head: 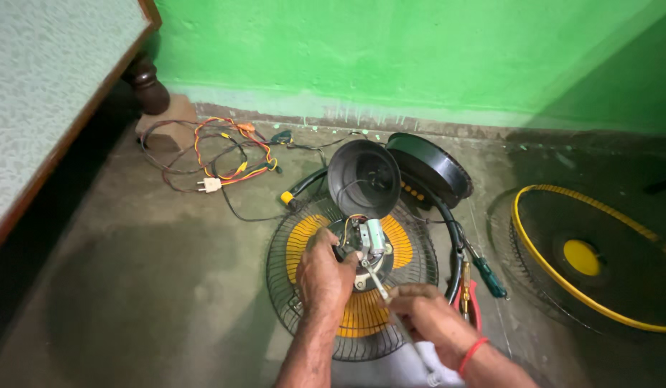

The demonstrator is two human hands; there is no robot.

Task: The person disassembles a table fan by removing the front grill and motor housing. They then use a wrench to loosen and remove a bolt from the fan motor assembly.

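A fan motor (370,241) with a bare shaft sits on a round black wire grille (282,262) with a yellow centre, lying on the floor. My left hand (323,274) grips the motor's left side. My right hand (426,314), with a red thread on its wrist, holds a thin pale tool (382,287) whose tip reaches the motor. Behind the motor a black motor cover (365,178) stands open toward me.
A second grille with a yellow rim (523,237) lies at right. A green-handled screwdriver (488,276) and red pliers (475,302) lie beside the grille. Tangled wires with a white plug (212,185) lie at back left. A table edge (67,136) and its leg stand left.
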